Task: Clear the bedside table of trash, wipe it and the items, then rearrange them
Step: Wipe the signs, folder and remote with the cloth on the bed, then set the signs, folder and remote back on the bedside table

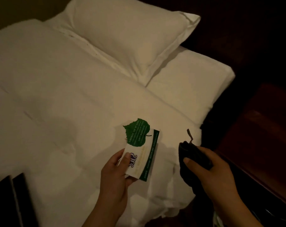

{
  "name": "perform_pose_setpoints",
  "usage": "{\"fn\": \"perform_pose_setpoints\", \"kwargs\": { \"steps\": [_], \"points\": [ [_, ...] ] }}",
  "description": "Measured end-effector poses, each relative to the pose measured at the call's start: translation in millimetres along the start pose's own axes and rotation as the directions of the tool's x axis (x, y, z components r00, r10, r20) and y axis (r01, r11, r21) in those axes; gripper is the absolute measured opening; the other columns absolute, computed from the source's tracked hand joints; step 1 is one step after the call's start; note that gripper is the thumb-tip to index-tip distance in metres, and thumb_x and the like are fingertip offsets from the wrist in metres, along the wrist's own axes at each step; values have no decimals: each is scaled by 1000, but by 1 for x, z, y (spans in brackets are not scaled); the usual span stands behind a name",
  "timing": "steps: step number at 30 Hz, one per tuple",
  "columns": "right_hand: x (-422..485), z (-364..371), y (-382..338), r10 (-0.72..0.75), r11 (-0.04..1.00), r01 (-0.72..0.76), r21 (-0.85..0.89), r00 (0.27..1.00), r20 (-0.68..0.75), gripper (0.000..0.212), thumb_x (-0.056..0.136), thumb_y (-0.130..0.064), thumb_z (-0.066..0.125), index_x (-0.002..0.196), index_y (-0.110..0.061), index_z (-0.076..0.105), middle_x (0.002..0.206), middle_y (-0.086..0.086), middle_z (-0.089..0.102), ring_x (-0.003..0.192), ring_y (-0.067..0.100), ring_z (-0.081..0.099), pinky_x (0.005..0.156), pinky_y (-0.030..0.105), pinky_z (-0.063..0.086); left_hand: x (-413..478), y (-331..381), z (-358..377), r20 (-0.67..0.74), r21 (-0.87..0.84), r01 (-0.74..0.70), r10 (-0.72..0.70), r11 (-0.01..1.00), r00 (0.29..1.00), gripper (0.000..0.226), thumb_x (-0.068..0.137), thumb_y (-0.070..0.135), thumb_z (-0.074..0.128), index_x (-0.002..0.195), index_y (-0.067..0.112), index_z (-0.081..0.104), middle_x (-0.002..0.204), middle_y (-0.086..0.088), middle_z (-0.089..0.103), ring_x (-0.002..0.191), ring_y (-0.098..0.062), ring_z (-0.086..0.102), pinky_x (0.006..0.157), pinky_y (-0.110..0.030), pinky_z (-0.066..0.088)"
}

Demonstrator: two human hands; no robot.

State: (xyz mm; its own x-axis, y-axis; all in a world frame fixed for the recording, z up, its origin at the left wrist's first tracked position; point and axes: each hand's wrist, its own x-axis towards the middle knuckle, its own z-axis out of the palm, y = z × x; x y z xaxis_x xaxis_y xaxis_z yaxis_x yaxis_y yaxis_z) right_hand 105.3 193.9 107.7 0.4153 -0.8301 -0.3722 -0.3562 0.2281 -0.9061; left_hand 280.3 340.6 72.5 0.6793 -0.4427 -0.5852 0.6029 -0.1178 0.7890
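Most of the view is the bed (70, 82), beside a wooden tabletop (260, 122) too dim to judge. Two black items (19, 197) lie on the bed, so clearing seems underway. The right hand (211, 167) grips a dark cloth (188, 163) while fingers (130, 180) of the left hand (116, 176) pinch a white card (144, 158) and leaf-shaped card (137, 133) above the bed; wiping and rearranging likely remain.

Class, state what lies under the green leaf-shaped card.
The upper end of the white green-edged card in the left hand, above the white duvet; its print there is hidden.
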Motion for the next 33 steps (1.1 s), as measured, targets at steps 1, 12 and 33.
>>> {"fn": "perform_pose_setpoints", "kwargs": {
  "steps": [1, 12, 33],
  "points": [
    [-1, -20, 4, 7, 1000, -7, 3, 1000, -25, 33, 80, -21, 79, 90, -52, 70, 86, -21, 73, 71, 5, 72, 60, 26, 57, -5, -6, 17, 28, 20, 2, -3, 1000, 1000, 44, 73, 35, 73, 113, 19, 71, 103, -10, 78, 89, -24, 76, 66, -38, 59],
    [-31, -238, 46, 124, 991, -102, 91, 952, -280, 35, 82, -28, 76, 84, -61, 65, 88, -29, 68, 77, -4, 67, 67, 26, 52, -63, -72, 219, 321, 211, -29, -42, 977, 946, 24, 79, 32, 70, 101, 25, 77, 103, -8, 77, 93, -25, 75, 65, -38, 60],
    [-57, -408, 127, 243, 970, -155, 187, 651, -720, 32, 81, -13, 77, 101, -37, 72, 92, -4, 73, 86, 16, 70, 83, 52, 57, -67, -147, 420, 599, 439, -99, -208, 893, 774, 32, 75, 34, 71, 106, 27, 74, 105, -7, 77, 96, -24, 75, 67, -37, 60]
  ]
}}
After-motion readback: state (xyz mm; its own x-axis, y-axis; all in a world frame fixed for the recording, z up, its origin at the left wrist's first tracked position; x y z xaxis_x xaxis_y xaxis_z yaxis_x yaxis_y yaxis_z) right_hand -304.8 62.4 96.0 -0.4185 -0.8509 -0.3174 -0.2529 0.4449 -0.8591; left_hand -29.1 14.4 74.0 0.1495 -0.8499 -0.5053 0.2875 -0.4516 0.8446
